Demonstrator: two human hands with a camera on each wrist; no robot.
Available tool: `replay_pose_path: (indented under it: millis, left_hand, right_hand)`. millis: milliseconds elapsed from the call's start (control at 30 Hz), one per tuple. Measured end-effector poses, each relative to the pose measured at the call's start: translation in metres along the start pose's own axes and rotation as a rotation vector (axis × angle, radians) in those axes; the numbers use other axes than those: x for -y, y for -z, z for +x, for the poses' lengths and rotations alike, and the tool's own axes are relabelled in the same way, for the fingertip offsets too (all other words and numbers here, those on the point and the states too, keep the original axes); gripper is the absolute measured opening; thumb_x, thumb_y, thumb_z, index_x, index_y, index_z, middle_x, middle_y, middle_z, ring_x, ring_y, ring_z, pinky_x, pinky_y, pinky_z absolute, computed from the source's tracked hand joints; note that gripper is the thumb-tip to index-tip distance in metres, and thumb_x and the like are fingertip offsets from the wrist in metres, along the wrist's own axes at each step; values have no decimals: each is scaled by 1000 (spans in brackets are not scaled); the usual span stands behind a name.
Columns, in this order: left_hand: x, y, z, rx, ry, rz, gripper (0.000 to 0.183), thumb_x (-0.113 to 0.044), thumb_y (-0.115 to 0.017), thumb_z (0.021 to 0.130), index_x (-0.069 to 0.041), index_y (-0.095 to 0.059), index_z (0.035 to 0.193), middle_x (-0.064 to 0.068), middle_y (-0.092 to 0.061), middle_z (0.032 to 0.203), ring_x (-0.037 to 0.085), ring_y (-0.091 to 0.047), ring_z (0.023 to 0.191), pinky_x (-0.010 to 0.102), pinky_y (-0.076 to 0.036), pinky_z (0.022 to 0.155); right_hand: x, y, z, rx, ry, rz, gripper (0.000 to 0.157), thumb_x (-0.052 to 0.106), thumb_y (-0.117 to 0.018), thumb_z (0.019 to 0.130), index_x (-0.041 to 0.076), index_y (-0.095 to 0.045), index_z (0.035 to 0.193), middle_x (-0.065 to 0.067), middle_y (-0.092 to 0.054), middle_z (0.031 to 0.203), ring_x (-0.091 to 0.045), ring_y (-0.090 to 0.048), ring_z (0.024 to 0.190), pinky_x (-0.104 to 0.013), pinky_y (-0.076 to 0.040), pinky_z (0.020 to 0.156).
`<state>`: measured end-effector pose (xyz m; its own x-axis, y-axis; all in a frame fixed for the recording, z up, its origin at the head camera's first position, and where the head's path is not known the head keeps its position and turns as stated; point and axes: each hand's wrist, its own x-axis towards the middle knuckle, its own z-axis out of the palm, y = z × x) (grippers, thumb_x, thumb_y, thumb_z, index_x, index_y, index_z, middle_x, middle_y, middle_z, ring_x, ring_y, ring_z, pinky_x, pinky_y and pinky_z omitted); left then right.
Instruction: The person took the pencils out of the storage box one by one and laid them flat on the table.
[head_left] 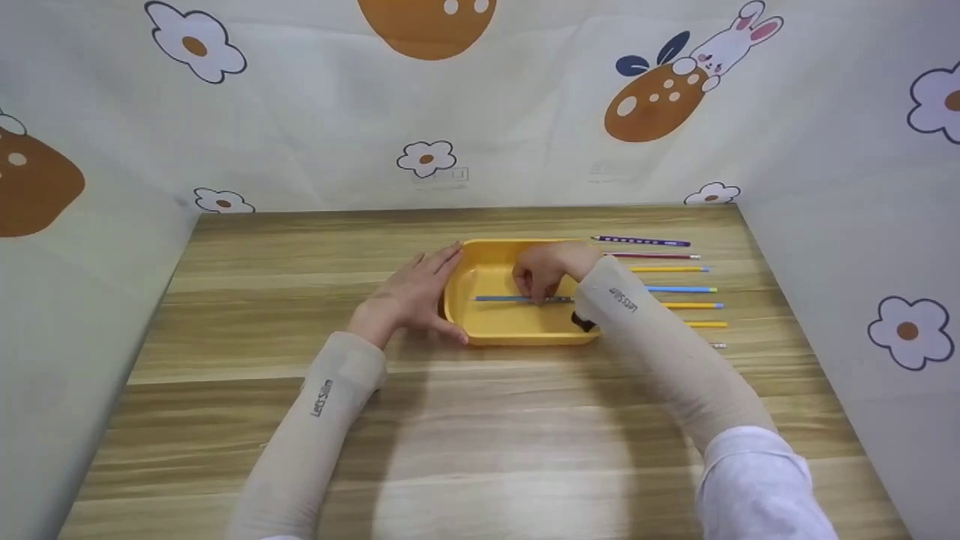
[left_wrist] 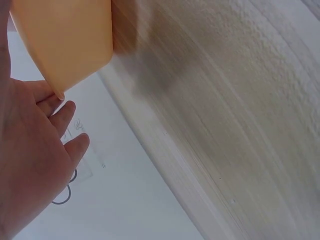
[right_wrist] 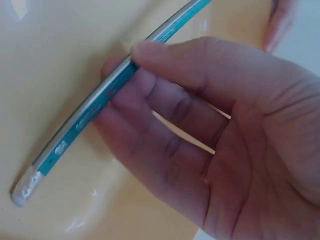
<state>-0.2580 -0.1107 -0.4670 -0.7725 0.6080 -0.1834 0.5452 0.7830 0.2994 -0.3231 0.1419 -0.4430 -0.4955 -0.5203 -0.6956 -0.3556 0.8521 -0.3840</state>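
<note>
My left hand (head_left: 411, 298) holds the left end of a yellow tray (head_left: 525, 339), thumb at its front corner and fingertips at the back one. In the left wrist view, fingers of that hand reach the tray's rim. Inside the tray, my right hand (head_left: 541, 271) pinches a teal-blue pencil (right_wrist: 75, 125) between thumb and fingers. The pencil lies lengthwise, close over the tray's bottom. Its white eraser end (right_wrist: 25, 190) shows in the right wrist view, where the thumb crosses the shaft.
Several pencils lie in a row right of the tray, partly hidden by my right arm: a purple patterned one (head_left: 645, 241), a dark red one (head_left: 660, 256), a blue one (head_left: 682, 289) and yellow ones. Printed cloth walls (head_left: 315, 150) enclose the wooden table (head_left: 247, 300).
</note>
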Motion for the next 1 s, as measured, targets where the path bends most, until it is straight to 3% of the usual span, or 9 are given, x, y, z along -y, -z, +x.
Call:
replay_pose_path:
  millis: [300,533,1000]
  left_hand:
    - [0,0,2,13,0,-1,139,-78,-75,63,-6,-8,161,8,-4,170,27,-13,157,50,-11,129]
    - [1,0,2,3,-4,-13,138,-75,-78,63,-5,-9,160,7,-4,170,26,-12,157,50,-10,129]
    - [0,0,1,10,12,-14,137,-76,-77,64,-6,-10,160,8,-5,170,27,-13,157,51,-10,129]
  right_hand:
    - [-7,11,-15,-79,87,122,11,-2,-65,89,6,-62,96,2,-57,82,-10,-54,75,-20,-52,67]
    - [-16,27,-36,-247,137,39,10,2,-65,89,8,-65,97,-3,-62,88,-14,-55,76,-23,-48,68]
    - [-54,41,-77,-520,51,41,6,3,-67,91,3,-69,97,-12,-66,92,-22,-57,83,-27,-52,74]
